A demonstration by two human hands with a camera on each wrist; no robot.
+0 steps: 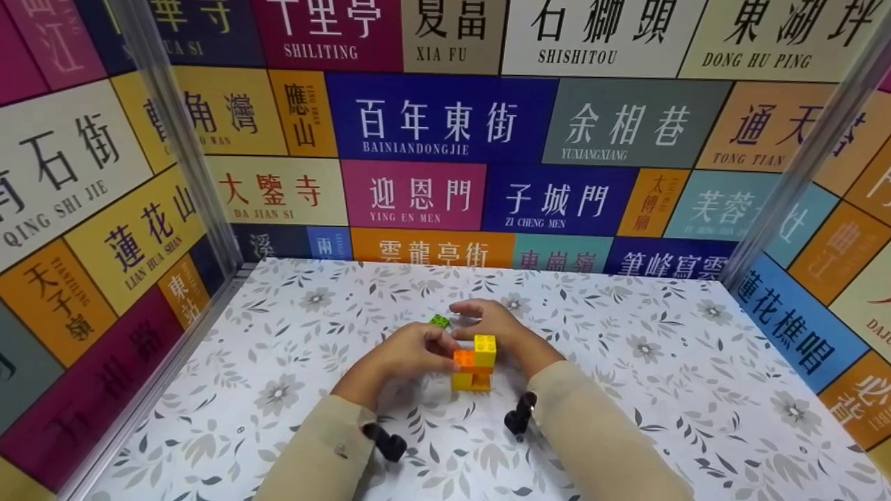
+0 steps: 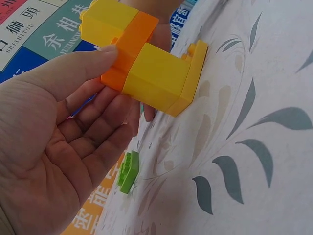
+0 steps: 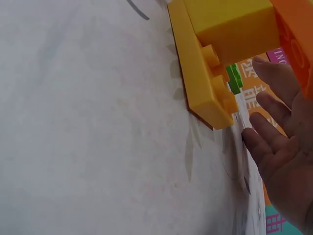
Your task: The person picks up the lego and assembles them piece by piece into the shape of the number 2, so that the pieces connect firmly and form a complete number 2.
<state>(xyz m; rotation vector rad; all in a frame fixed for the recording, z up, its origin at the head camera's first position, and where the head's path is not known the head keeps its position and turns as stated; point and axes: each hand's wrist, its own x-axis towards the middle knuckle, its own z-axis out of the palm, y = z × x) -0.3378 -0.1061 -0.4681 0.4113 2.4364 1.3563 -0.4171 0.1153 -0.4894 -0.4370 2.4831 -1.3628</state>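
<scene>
A small stack of toy building bricks stands on the table: a thin yellow brick (image 3: 203, 81) at the bottom, a yellow block (image 2: 159, 73) over one end, an orange brick (image 2: 132, 44) across it, and another yellow block (image 1: 485, 351) on top at the right. My left hand (image 1: 411, 353) pinches the orange brick from the left, thumb on its near side and fingers behind. On the far right side of the stack is my right hand (image 1: 493, 324), its fingers extended and holding nothing. A green brick (image 1: 439, 321) lies beyond the stack, between the two hands.
The table (image 1: 278, 445) has a white cover with grey flowers and leaves. Panels with colourful printed signs (image 1: 445, 118) rise behind it and at both sides, with clear posts (image 1: 202, 160) at the corners. A black strap end (image 1: 385, 442) hangs by the left cuff.
</scene>
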